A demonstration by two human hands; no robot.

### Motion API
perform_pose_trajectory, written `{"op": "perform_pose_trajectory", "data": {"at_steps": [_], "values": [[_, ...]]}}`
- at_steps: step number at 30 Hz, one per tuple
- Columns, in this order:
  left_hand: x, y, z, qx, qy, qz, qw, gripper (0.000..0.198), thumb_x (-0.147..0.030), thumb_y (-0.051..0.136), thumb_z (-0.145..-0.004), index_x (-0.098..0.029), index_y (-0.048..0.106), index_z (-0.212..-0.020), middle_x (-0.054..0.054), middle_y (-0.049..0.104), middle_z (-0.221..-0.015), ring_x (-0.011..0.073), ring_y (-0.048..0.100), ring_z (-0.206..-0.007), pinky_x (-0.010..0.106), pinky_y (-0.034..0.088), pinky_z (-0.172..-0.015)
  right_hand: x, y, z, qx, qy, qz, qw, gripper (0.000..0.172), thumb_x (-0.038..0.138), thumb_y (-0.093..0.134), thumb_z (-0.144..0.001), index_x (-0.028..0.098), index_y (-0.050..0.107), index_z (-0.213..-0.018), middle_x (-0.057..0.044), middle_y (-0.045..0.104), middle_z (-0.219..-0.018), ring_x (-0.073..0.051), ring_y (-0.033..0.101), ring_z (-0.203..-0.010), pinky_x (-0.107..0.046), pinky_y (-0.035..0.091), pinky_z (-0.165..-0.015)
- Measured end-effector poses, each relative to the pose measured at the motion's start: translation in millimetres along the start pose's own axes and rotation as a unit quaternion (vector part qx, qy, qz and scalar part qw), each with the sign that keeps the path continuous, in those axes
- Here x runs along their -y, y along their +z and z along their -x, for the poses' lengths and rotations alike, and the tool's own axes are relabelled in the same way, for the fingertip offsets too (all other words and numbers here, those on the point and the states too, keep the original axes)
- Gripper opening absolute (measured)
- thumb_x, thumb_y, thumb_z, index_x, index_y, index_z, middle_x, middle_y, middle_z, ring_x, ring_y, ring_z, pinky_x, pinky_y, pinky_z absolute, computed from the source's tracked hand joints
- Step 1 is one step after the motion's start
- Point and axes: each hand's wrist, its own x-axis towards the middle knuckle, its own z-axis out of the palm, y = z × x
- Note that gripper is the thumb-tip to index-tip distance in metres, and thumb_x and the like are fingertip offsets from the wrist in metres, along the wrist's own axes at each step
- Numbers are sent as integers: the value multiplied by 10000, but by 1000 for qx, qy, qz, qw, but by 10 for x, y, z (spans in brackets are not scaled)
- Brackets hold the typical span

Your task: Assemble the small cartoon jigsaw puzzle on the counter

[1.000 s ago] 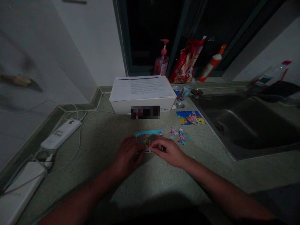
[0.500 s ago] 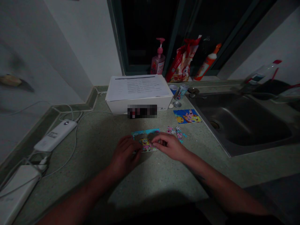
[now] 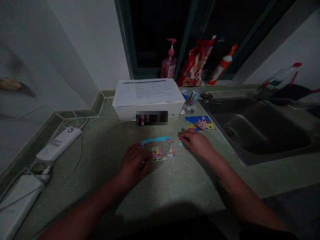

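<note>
Bracing colourful half-built cardboard jigsaw (image 3: 160,149) with loosely curled, empty left hand (image 3: 132,164), reaching curled right hand (image 3: 198,142) over small loose pink pieces (image 3: 180,143), hold unclear; needs a fine pinch.

My feed is dim all over. I make out a single pool of light falling from above onto the middle of the speckled grey-green stone counter (image 3: 175,186). It also catches the white cardboard box topped with a printed sheet (image 3: 148,96), the brightest thing I get. The black window panes (image 3: 155,30) give no light. A broad dark shadow lies along the near counter edge, and both forearms go murky there. The left hand (image 3: 132,165) reads darker than the right hand (image 3: 197,143). The brushed steel sink basin (image 3: 265,133) shows a dull sheen without glare. The wide lens bends the walls outward, and the far left wall is smeared and soft. A pixelated patch (image 3: 151,118) masks the box front.
</note>
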Motion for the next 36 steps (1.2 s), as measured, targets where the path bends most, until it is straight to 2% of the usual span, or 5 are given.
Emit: {"op": "perform_pose_trajectory", "data": {"at_steps": [4, 11, 21, 26, 36], "values": [[-9, -12, -14, -3, 4, -4, 1000, 121, -114, 668, -955, -219, 649, -1011, 13, 763, -876, 196, 731, -819, 460, 573, -991, 35, 16, 7, 8, -9, 4, 1000, 270, 235, 590, -1012, 238, 803, -1178, -106, 728, -1142, -255, 715, -1011, -361, 531, -863], [1, 1, 1, -4, -1, 1, 1000, 138, -116, 662, -956, -234, 651, -1027, 6, 770, -893, 196, 734, -829, 460, 564, -1000, 44, -32, -1, 14, 36, 33, 999, 303, 258, 564, -1033, 203, 773, -1245, -130, 723, -1182, -259, 713, -1012, -356, 521, -837], [11, 3, 2, -4, -15, -9, 1000, 118, -132, 658, -964, -237, 663, -1018, 10, 772, -890, 192, 736, -808, 480, 578, -1002, -31, -31, 2, 16, 47, 36, 998, 236, 259, 572, -1032, 212, 793, -1100, -130, 733, -1127, -260, 713, -978, -366, 529, -846], [5, 2, -11, -16, -25, -9, 1000, 110, -133, 660, -960, -234, 663, -1002, 16, 765, -896, 192, 729, -824, 474, 575, -1013, -46, -56, 8, 25, 59, 43, 997, 249, 273, 575, -1045, 210, 783, -1166, -138, 734, -1186, -259, 707, -1035, -355, 522, -900], [29, 9, 6, -12, -12, -12, 1000, 122, -121, 660, -966, -232, 645, -1015, 7, 759, -902, 183, 723, -821, 460, 568, -1021, -97, -106, 16, 16, 76, 49, 996, 248, 187, 575, -1018, 211, 797, -1127, -140, 740, -1196, -267, 713, -1067, -354, 530, -902]]}}
